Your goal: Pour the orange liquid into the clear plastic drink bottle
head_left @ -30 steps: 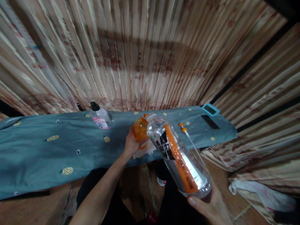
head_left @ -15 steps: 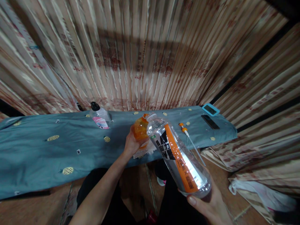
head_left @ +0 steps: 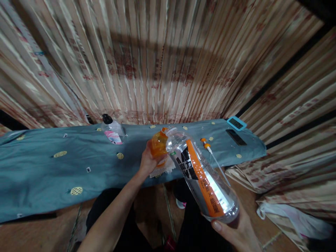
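Our right hand (head_left: 237,231) wraps its fingers around the base of a large clear plastic bottle with a black and orange label (head_left: 201,173). We hold it tilted, its open mouth against the neck of a small round orange bottle (head_left: 158,146). The big bottle looks nearly empty; the small one holds orange liquid. Our left hand (head_left: 147,161) is clasped around the small bottle, which stands on a white cloth (head_left: 164,169) at the near edge of the teal-covered table (head_left: 47,168). Further off on the table stand a clear bottle with a black cap and pink label (head_left: 112,131), a thin orange-tipped tube (head_left: 211,154), a black phone (head_left: 236,137) and a blue-framed digital display (head_left: 236,123).
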The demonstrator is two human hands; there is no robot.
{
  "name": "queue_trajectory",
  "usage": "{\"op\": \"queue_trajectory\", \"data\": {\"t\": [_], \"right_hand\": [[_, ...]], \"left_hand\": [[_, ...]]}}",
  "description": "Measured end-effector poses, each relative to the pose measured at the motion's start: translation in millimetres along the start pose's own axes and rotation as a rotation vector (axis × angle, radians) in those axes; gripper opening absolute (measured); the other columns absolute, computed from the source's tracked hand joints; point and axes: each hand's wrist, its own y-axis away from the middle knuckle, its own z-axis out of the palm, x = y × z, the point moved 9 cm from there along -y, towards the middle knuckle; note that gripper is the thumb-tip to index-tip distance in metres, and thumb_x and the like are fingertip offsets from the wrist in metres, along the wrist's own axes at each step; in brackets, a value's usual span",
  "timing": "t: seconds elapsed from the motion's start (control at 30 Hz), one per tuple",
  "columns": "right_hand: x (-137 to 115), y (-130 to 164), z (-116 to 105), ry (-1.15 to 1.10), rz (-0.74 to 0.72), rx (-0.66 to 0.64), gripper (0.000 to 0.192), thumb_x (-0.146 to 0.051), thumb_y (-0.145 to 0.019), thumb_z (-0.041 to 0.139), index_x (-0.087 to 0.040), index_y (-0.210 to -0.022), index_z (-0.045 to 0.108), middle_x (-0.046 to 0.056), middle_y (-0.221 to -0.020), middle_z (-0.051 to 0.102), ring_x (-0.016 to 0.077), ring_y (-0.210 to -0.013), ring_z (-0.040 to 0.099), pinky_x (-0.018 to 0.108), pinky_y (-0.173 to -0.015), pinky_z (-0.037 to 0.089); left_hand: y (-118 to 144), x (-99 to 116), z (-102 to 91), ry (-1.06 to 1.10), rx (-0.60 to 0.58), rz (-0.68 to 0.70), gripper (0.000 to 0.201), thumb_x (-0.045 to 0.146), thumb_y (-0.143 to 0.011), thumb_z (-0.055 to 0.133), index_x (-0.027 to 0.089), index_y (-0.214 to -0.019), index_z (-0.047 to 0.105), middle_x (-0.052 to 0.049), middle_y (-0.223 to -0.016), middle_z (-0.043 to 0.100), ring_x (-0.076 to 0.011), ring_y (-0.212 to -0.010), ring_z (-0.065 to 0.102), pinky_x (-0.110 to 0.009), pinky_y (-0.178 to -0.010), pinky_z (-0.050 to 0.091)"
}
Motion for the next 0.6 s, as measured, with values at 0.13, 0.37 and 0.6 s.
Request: {"op": "queue_trajectory", "data": {"t": [0.13,0.37,0.6], "right_hand": [[5.3,-2.2,-6.3,0.02,-0.022,0.017,0.088,-0.047,-0.052,0.087,-0.023,-0.128,0.049,0.005,-0.112,0.071,0.0227,-0.101,0.067,0.024,-0.086,0.052],[4.1,-1.6,-6.8,0.015,-0.032,0.031,0.085,-0.049,-0.052,0.087,-0.027,-0.126,0.05,0.003,-0.107,0.073,0.022,-0.098,0.069,0.024,-0.083,0.053],[-1.3,-2.2,-9.1,0.075,-0.055,0.051,0.084,-0.047,-0.051,0.087,-0.026,-0.123,0.051,0.003,-0.107,0.072,0.0224,-0.098,0.069,0.024,-0.084,0.053]], "left_hand": [[0.5,2.2,0.6,0.022,0.001,-0.001,0.068,0.038,-0.063,0.075,0.021,-0.122,0.046,-0.005,-0.11,0.065,-0.0229,-0.098,0.064,-0.036,-0.087,0.051],[1.5,0.2,1.9,0.044,-0.005,-0.023,0.071,0.039,-0.063,0.076,0.021,-0.125,0.045,-0.006,-0.114,0.064,-0.0242,-0.103,0.063,-0.038,-0.09,0.05],[1.2,1.7,2.6,0.041,-0.004,-0.011,0.071,0.038,-0.063,0.076,0.022,-0.124,0.045,-0.006,-0.113,0.065,-0.0238,-0.099,0.064,-0.037,-0.088,0.051]]}}
